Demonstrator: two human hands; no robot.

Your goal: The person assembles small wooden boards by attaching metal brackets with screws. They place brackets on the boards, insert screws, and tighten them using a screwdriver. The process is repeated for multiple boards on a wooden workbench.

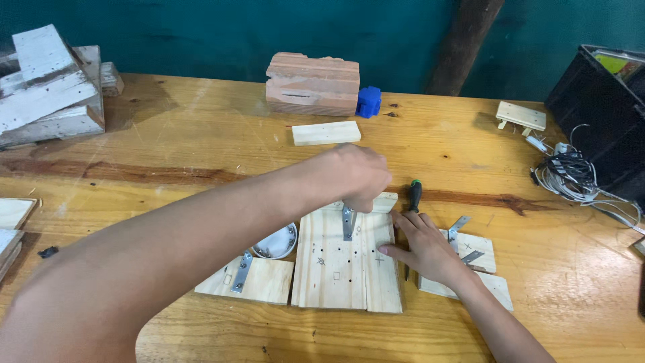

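Left hand [359, 176] is clenched down over the metal bracket [348, 223] at the far edge of the wooden panel [346, 265], probably driving a screw, though the tool is hidden. Right hand [422, 250] lies fingers spread, bracing the panel's right edge beside the screwdriver [414, 195]. One bracket sits fitted on the small board [250, 277] to the left; loose brackets [459, 225] wait on the right.

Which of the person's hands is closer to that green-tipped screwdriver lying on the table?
Right. The right hand lies beside the screwdriver, fingertips almost touching it. The left hand is further left, over the metal bracket on the wooden board.
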